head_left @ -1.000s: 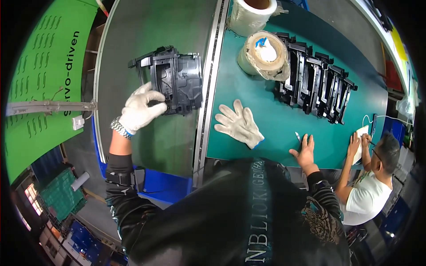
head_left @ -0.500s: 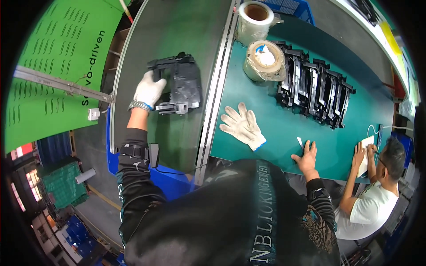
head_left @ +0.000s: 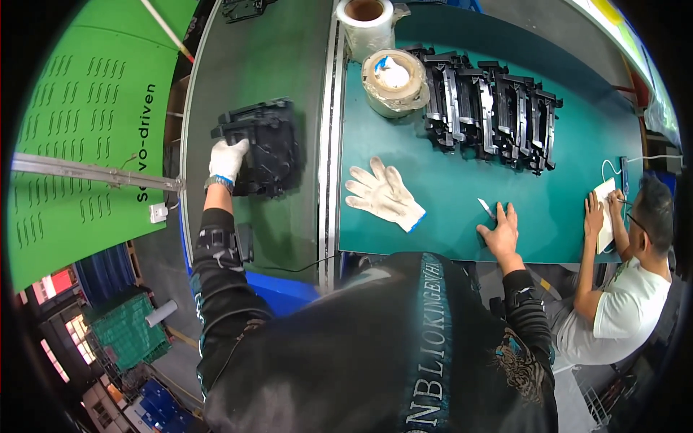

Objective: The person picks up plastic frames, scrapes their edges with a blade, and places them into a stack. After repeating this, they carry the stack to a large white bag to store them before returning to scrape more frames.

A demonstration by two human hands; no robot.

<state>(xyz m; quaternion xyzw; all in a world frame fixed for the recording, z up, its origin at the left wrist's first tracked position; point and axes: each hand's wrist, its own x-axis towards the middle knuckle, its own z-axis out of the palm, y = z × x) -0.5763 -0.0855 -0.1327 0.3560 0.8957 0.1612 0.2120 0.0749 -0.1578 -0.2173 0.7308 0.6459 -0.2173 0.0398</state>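
Observation:
My left hand [head_left: 228, 163], in a white knitted glove, is closed on the left edge of a black plastic frame [head_left: 274, 155]. That frame is over the dark green conveyor belt [head_left: 281, 65] and looks slightly blurred. My bare right hand [head_left: 503, 234] lies on the green table [head_left: 447, 202] with its fingers spread and nothing in it. Close by its fingertips is a small thin blade-like piece, pale and pointed [head_left: 486, 208]. An unworn white glove [head_left: 385, 193] lies flat on the table between my hands.
Several black plastic frames [head_left: 491, 108] stand in a row on the table. Beside them are two film rolls, one upright [head_left: 364, 32], one wrapped [head_left: 394, 83]. A metal rail [head_left: 330, 144] divides belt from table. At right, a co-worker [head_left: 624, 289] writes on a pad.
The black frame in my left hand has turned and shows a different face. Another black part now shows at the belt's far end. The whole view has shifted; my right hand still rests on the table.

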